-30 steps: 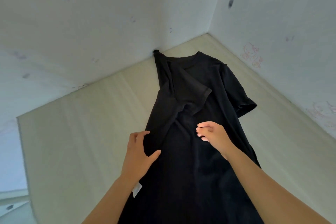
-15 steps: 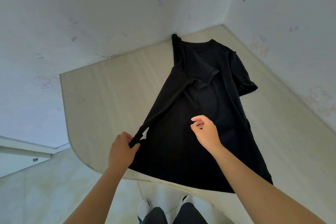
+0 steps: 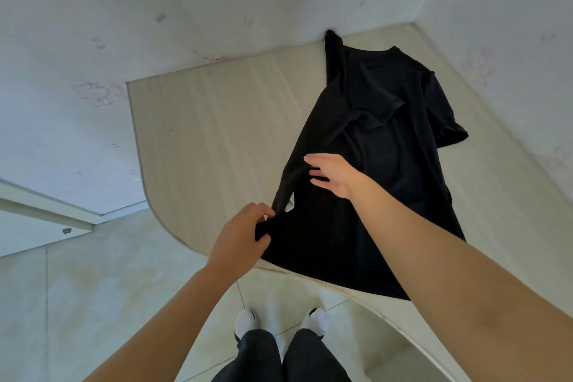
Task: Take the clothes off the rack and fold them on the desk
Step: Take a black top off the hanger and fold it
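Bare desk (image 3: 217, 139) lies open from 9 to 11 o'clock of the shirt (image 3: 387, 158), and a hand could pass flat there. At 12 o'clock the back wall (image 3: 217, 3) shuts the desk off, and the shirt's bunched top corner reaches its foot. From 1 to 4 o'clock the side wall (image 3: 511, 25) closes in, leaving a strip of bare desk beside the sleeve. The left hand (image 3: 242, 239) grips the shirt's edge at 8 o'clock. The right hand (image 3: 333, 175) is spread over the shirt's left half. Past the rounded desk edge, at 6 to 8 o'clock, lies open floor (image 3: 108, 288).

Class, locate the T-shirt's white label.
Head view, centre: the white label sits on the left edge of the T-shirt, between the left hand and right hand.
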The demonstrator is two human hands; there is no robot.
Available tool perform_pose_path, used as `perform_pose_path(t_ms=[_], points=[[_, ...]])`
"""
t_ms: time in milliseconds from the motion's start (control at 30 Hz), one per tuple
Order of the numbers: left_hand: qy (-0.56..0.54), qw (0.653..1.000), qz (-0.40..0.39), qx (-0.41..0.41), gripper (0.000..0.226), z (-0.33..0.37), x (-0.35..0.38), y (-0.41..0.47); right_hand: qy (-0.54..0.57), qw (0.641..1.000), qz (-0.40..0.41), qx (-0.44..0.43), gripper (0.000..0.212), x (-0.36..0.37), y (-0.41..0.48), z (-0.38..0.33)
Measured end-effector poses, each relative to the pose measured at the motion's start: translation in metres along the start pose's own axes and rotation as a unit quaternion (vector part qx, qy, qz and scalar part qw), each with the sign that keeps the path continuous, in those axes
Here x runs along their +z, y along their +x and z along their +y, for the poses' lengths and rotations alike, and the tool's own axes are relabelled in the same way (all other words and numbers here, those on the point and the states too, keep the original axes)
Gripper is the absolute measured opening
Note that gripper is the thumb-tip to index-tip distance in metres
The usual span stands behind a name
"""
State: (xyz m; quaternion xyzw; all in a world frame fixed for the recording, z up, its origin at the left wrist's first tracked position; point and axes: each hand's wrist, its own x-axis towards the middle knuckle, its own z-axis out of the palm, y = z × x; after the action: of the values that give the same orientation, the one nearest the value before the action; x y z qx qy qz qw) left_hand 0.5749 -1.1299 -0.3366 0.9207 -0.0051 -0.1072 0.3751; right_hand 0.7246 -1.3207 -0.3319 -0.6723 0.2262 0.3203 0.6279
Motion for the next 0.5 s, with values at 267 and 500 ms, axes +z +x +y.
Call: perform_pose_path(t_ms=[267,500], points=[[0.023,0.965,-0.141,0.220,0.053,0.049,0.016,-0.023,-0.021,0.961,0.184,-0.203,0.043,-0.035,-0.037,0.000],[0.089,0.959,-0.173,0.205,0.027,0.034,0.043,-0.005,-0.102,0.990,0.099,0.020,0.058,-0.069,-0.053,0.054]])
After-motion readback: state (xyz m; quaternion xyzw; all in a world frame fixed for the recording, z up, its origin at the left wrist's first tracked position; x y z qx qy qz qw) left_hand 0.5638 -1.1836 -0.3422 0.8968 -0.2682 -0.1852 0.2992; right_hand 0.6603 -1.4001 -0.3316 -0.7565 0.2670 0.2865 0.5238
